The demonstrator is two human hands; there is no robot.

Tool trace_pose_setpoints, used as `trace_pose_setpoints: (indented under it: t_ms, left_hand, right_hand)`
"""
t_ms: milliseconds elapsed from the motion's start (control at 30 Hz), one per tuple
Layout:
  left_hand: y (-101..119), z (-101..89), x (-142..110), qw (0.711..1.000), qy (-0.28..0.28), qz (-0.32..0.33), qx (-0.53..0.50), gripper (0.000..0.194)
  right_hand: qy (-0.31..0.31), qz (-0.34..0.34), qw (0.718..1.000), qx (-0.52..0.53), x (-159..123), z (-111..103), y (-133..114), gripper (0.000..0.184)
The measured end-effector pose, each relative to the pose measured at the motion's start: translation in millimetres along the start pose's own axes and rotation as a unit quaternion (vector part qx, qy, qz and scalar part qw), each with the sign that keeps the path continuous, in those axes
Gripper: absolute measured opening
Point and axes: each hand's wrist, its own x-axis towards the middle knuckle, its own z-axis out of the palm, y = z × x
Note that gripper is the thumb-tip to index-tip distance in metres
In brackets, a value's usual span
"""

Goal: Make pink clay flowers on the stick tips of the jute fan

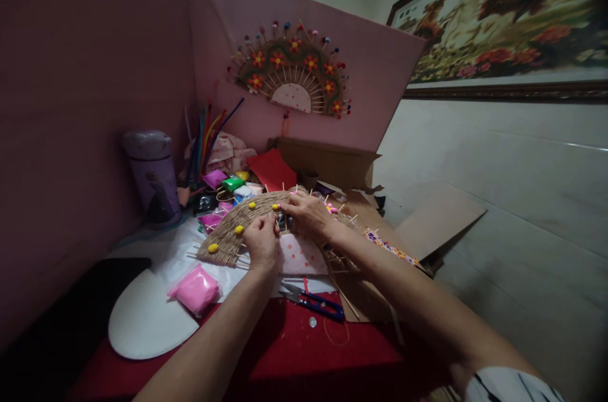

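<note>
A fan-shaped piece wound with brown twine lies on the table, with wooden sticks poking out and small yellow clay blobs stuck on it. My left hand rests on the fan's lower middle, its fingers curled and pinched together at the twine. My right hand lies over the fan's upper right part, fingers bent and pressing on it near a yellow blob. What either hand pinches is too small to make out. A white dotted half-round forms the fan's centre.
A pink clay bag and white foam board lie front left. Blue snips rest on red cloth. Clay packets, pipe cleaners, a purple bottle and cardboard surround. A finished fan hangs on the pink wall.
</note>
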Motion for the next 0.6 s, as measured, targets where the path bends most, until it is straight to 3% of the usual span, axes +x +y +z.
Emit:
trace_pose_setpoints:
  t_ms: [100, 300, 500, 600]
  left_hand:
    - [-0.7, 0.4, 0.2, 1.000, 0.005, 0.001, -0.007, 0.025]
    - [0.0, 0.8, -0.5, 1.000, 0.000, -0.002, -0.022, 0.023]
    - [-1.2, -0.1, -0.4, 1.000, 0.002, -0.007, -0.025, 0.019]
    - [-2.6, -0.3, 0.7, 1.000, 0.001, -0.004, -0.024, 0.020]
  right_hand:
    - [0.023, 0.007, 1.000, 0.012, -0.3, -0.2, -0.7, 0.029]
    - [-0.003, 0.007, 1.000, 0.005, 2.4, 5.2, -2.1, 0.033]
    - [0.028, 0.043, 0.997, 0.049, -4.0, 4.4, 3.6, 0.039]
    - [0.026, 0.026, 0.999, 0.035, -5.5, 7.1, 3.3, 0.040]
